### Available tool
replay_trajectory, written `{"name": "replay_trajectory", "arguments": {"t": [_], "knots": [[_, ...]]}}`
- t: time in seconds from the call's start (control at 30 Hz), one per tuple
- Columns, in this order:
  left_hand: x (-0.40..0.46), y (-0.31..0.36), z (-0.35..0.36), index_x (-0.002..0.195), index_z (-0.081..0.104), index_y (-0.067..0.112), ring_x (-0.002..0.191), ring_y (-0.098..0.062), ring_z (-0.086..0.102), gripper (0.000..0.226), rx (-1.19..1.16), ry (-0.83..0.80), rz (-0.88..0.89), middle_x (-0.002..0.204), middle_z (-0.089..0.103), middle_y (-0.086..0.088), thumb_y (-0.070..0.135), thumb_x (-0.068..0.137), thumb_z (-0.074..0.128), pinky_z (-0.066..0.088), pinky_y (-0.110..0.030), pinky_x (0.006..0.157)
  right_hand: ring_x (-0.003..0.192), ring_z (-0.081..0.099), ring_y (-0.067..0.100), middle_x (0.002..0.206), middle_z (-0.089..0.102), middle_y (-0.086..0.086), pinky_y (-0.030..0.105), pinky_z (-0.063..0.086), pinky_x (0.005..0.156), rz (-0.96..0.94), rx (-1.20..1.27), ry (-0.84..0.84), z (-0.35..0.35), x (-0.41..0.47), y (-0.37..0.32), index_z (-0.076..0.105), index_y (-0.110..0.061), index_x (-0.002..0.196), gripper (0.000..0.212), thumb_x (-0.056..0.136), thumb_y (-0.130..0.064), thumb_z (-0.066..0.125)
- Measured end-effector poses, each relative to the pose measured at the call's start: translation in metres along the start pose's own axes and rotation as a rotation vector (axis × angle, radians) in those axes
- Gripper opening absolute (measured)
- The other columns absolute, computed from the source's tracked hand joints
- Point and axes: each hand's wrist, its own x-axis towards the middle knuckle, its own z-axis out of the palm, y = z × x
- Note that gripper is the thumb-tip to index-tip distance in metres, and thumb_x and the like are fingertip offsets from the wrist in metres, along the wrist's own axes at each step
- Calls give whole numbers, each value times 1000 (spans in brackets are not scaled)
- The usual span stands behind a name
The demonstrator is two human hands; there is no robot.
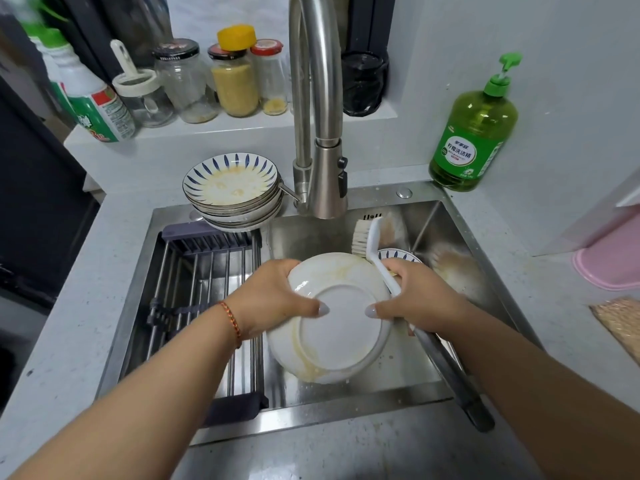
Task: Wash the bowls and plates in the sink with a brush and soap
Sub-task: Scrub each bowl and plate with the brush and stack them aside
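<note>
The left hand (273, 299) and right hand (415, 299) clamp their fingers on the stained plate (332, 320), underside up over the sink (450, 230), the right also gripping the brush (372, 247); steadying left-handed would free bristles for scrubbing.

Bare forearms, no sleeves; orange-red braided bracelet (231, 320) on left wrist; pale polished thumbnails (323, 309), both hands.

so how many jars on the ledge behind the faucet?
4 clear ones: white-lidded jar with spoon, black-lidded jar, yellow-capped jar of grains, red-lidded jar. A dark container sits right of the faucet; more may hide behind it.
</note>
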Motion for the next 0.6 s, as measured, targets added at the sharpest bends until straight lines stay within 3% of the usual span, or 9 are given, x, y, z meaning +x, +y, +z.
{"name": "replay_trajectory", "arguments": {"t": [0.13,0.23,0.33,0.4,0.47,0.53,0.6], "knots": [[0,7,-3,89,67,7,80,-25,71,37,150,62,59,86,74,-10,2,59,88,59,-42,76,45,54,4,79,66,-3,20,42,37,-18,-85,77,0,2,5,61,-26,111,29,84,-25,70],[-5,4,-4,82,65,15,70,-14,68,33,131,184,90,77,72,0,0,61,87,55,-25,62,52,50,3,73,63,-4,16,39,48,69,-157,69,1,-1,17,57,-23,115,21,96,-22,49],[-8,0,-1,78,63,19,64,-3,63,34,174,254,117,75,69,5,3,61,87,50,-17,57,59,49,9,63,60,-5,17,40,55,134,-75,-8,13,-9,27,59,-23,92,18,94,-13,44],[-8,-2,5,79,64,20,69,-6,63,33,248,262,155,79,69,5,7,61,88,52,-21,62,55,46,6,62,54,-2,9,37,48,109,-21,0,17,-11,23,58,-24,84,21,93,-11,46],[-6,-4,11,81,64,20,76,-14,64,33,340,279,173,82,68,3,19,57,86,53,-30,68,49,44,5,63,52,-1,11,37,45,68,24,24,18,-11,14,61,-30,106,25,92,-12,50],[-5,-7,15,82,65,18,78,-18,64,35,398,288,174,81,68,1,31,51,75,53,-34,68,40,45,3,68,58,-5,18,40,48,23,-23,21,20,-15,2,49,-36,135,47,92,-18,53],[-4,-10,19,77,63,21,76,-19,64,32,400,294,169,78,67,2,34,48,69,51,-33,65,45,49,1,91,64,-7,24,43,56,-83,-175,-34,27,-22,-9,34,-42,144,58,91,-25,51]]}}
